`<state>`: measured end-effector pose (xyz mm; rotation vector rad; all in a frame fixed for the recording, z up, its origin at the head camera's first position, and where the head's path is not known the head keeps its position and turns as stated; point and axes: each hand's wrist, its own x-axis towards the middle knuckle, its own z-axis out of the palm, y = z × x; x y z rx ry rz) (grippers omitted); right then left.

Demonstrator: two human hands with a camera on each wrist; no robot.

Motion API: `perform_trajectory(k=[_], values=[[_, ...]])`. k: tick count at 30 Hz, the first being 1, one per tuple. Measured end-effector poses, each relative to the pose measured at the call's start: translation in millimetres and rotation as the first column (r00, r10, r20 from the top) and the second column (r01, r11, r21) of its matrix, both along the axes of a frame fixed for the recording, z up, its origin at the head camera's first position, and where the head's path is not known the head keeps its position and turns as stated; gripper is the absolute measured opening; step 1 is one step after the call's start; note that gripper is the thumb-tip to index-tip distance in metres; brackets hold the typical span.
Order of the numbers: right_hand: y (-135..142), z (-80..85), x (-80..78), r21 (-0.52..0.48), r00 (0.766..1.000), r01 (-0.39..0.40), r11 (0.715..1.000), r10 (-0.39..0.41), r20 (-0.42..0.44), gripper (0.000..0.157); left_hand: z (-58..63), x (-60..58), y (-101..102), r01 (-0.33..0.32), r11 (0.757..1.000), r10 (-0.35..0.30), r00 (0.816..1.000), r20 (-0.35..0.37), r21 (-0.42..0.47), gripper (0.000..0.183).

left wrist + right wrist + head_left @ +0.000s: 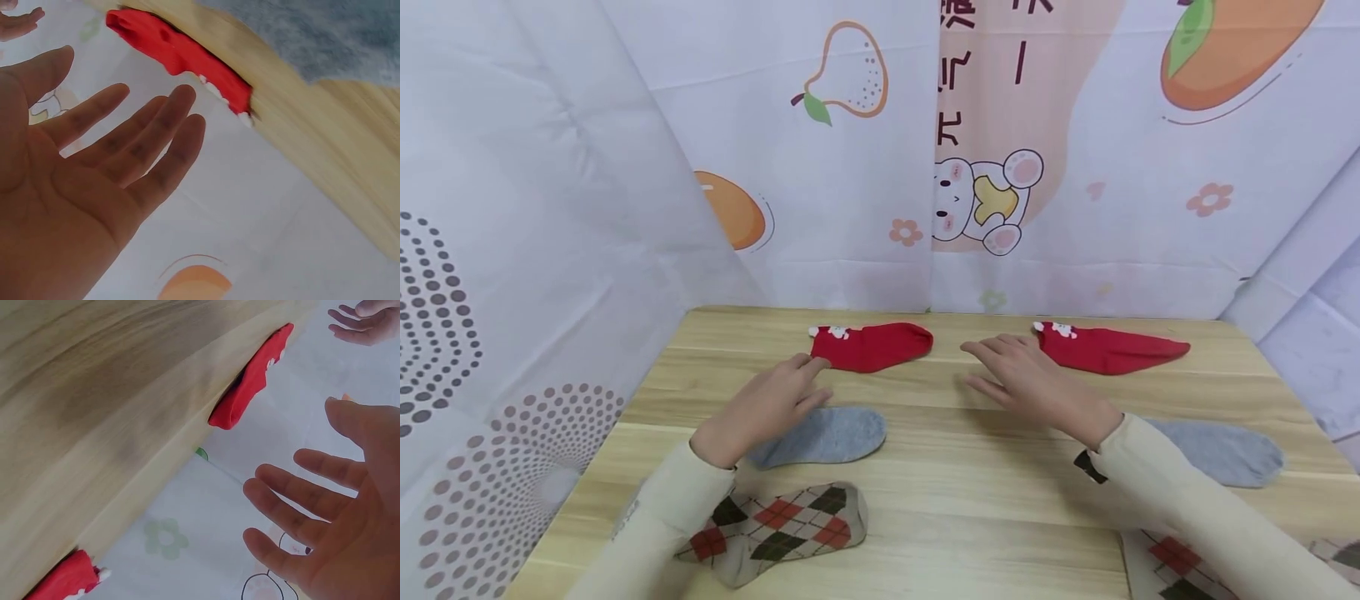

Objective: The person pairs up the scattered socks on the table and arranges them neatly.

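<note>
My left hand hovers with loosely spread fingers, its fingertips overlapping the cuff end of one red sock in the head view. Nothing is in its palm in the left wrist view. Below it lies a grey sock, partly covered by the hand. My right hand is held over the board, fingers extended toward the left and palm bare. A second red sock with a white figure at its cuff lies just behind it. Another grey sock is partly hidden by the right sleeve.
An argyle sock lies near the left forearm, and more argyle fabric shows under the right sleeve. The wooden tabletop ends at a printed white curtain behind. A dotted white cloth hangs at left.
</note>
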<state>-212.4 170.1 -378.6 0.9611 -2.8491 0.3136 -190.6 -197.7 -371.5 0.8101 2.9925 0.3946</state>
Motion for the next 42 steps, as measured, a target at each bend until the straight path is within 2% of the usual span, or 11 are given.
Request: perform_trajectory(k=[4, 11, 18, 24, 28, 35, 42], values=[[-6.0, -0.2, -4.6, -0.001, 1.000, -0.007, 1.000, 0.007, -0.002, 0.052, 1.2, -5.2, -4.4, -0.006, 1.000, 0.006, 1.000, 0.017, 0.012, 0.044], [-8.5, -3.5, -16.8, -0.016, 0.999, -0.033, 0.999, 0.033, -0.029, 0.051, 3.1, -18.5, -4.1, -0.005, 0.996, -0.007, 0.989, 0.147, 0.086, 0.041], [-9.6, -7.0, -30.1, -0.035, 0.998, -0.057, 0.998, 0.057, 0.007, 0.051, 1.7, -39.7, -2.7, 0.010, 0.995, -0.022, 0.993, 0.113, 0.101, 0.040], [-14.3, -9.0, -39.7, -0.033, 0.998, -0.053, 0.998, 0.054, 0.040, 0.051, -2.1, -51.4, -4.5, 0.016, 0.995, -0.022, 0.998, 0.063, 0.096, 0.037], [-18.3, -8.7, -46.1, -0.053, 0.996, -0.047, 0.997, 0.051, 0.075, 0.049, -6.4, -58.2, -7.5, -0.014, 0.996, 0.008, 0.998, 0.070, 0.086, 0.038], [-27.9, -12.2, -55.8, -0.054, 0.986, -0.055, 0.997, 0.062, 0.153, 0.047, -12.0, -67.9, -13.0, -0.103, 0.993, 0.096, 0.988, 0.120, 0.051, 0.040], [-35.3, -14.8, -61.5, -0.077, 0.978, -0.029, 0.997, 0.044, 0.203, 0.046, -20.1, -86.5, -15.0, -0.166, 0.986, 0.164, 0.981, 0.104, 0.016, 0.039]])
